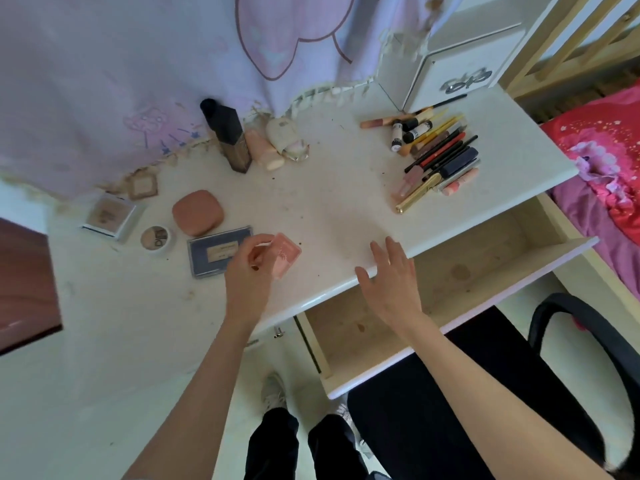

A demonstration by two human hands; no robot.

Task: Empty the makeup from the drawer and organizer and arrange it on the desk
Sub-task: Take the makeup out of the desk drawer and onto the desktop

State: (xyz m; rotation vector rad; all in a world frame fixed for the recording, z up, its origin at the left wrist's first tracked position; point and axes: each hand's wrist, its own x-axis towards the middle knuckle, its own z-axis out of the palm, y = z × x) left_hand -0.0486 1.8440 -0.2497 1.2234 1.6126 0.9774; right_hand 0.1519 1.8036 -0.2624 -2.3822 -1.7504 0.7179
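A white desk (pixel 332 209) fills the middle of the frame, with a pale lilac printed cloth (pixel 114 81) hanging behind it across the upper left. Below the desk's front edge, in the lower right, a wooden drawer (pixel 450 282) stands pulled out, its bare bottom showing. A black chair (pixel 585 327) sits at the right edge. At the upper right of the desk a heap of pencils, brushes and lipstick tubes (pixel 440 154) lies just beside a white organizer box (pixel 453 64). Toward the upper centre stands a tall dark bottle (pixel 230 140), with a peach tube (pixel 265 152) beside it. At the left of the desk lie a dark blue palette (pixel 214 252), a terracotta compact (pixel 197 212), a square clear-cased compact (pixel 110 214) and a small round pot (pixel 156 238).

The left hand (pixel 249 268) pinches a small pink case (pixel 285 254), perhaps a blush, just above the desk beside the blue palette. The right hand (pixel 391 275) is spread with straight fingers at the desk's front edge, holding nothing.
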